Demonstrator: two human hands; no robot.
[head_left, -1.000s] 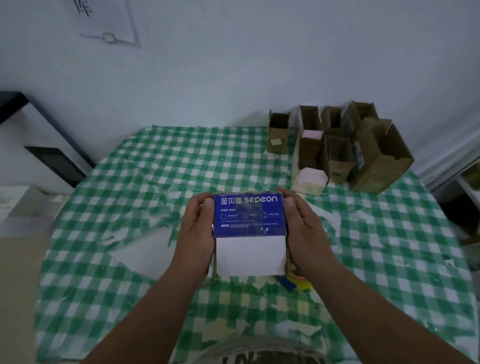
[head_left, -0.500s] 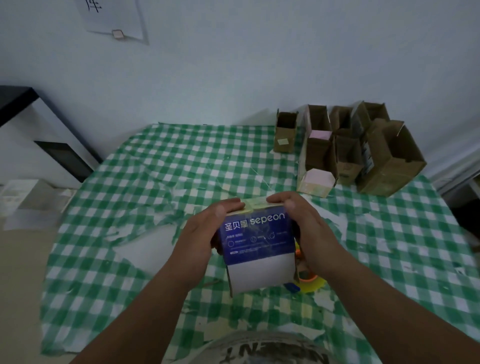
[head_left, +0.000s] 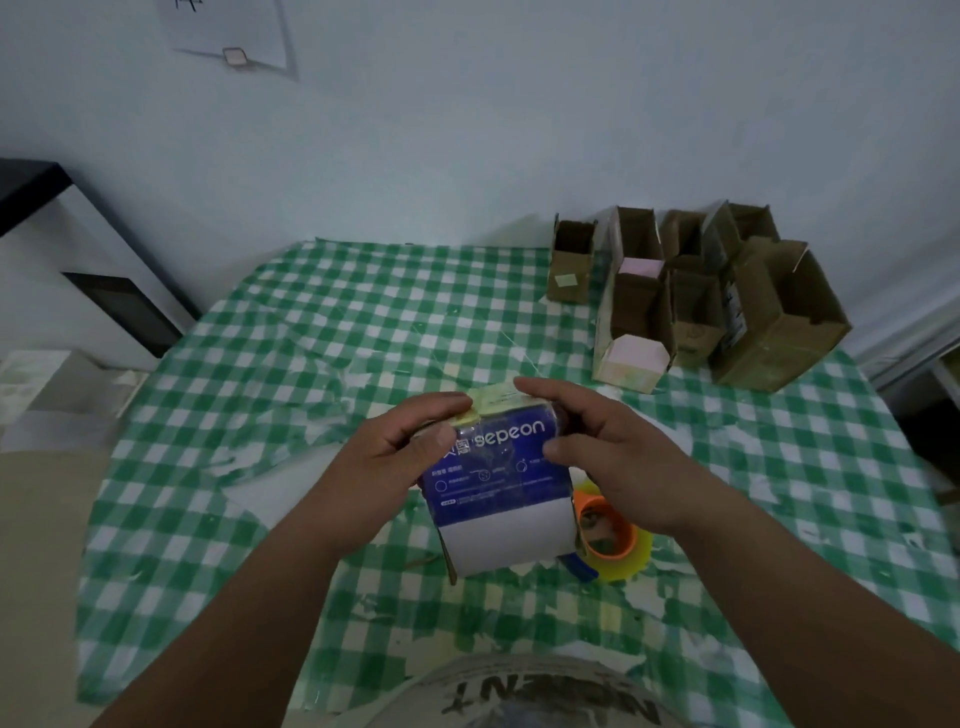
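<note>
Box (head_left: 498, 499), blue and white: held between the fingers of both hands.
Left hand (head_left: 400, 457): fingers curled over the top left edge, thumb on the blue face.
Right hand (head_left: 608, 447): grasping the top right edge likewise.
Tape strip (head_left: 493, 402), yellowish: on the box top, between the fingertips.
Tape roll (head_left: 613, 540): under the right palm.

- blue and white box (head_left: 496, 499): glossy printed card, with a strip of pale yellow tape across its top edge.
- tablecloth (head_left: 311, 332) on the tabletop: shiny green-checked plastic sheet, creased, torn in places.
- open cartons (head_left: 769, 322): matt brown corrugated cardboard.
- tape roll (head_left: 618, 540): orange plastic core, glossy yellowish tape.
</note>
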